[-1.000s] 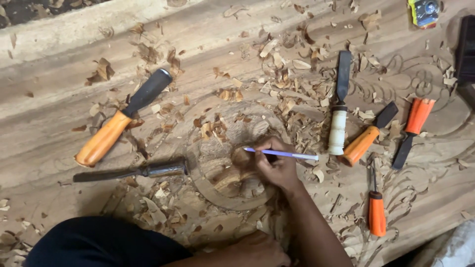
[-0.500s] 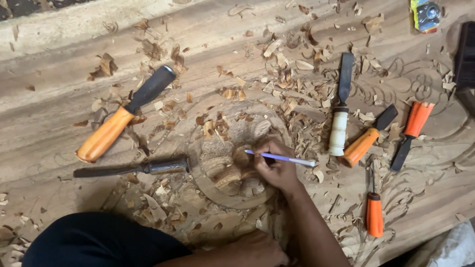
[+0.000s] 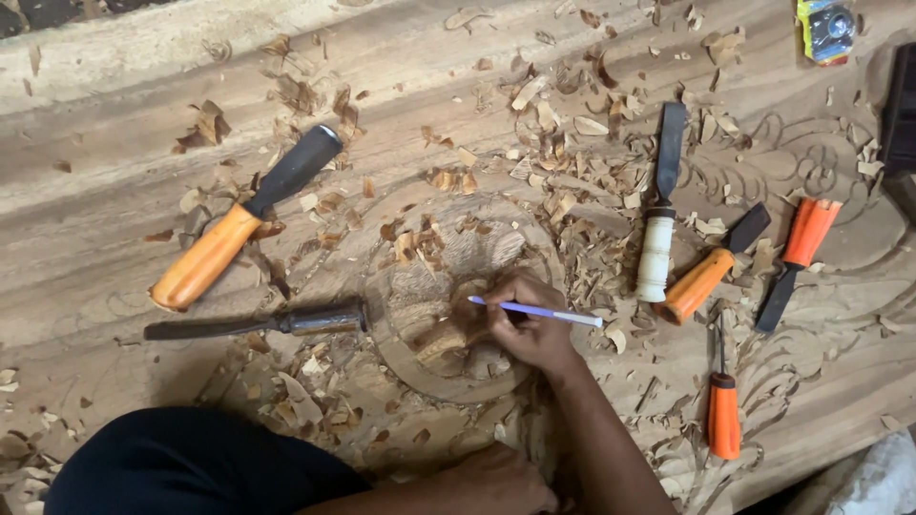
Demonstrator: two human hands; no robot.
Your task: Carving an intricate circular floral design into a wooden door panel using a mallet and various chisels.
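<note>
right hand fingers pinching 1 pen | left hand fingers unclear | chisels: 6

Head camera — close above, looking down at carved plank

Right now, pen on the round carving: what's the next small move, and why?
Probably draw the pen tip a little further along the curve of the round carved relief. The right hand grips the pen with its tip down on the carving's raised centre, and wood chips lie just above it. The left hand rests at the slab's near edge.
</note>
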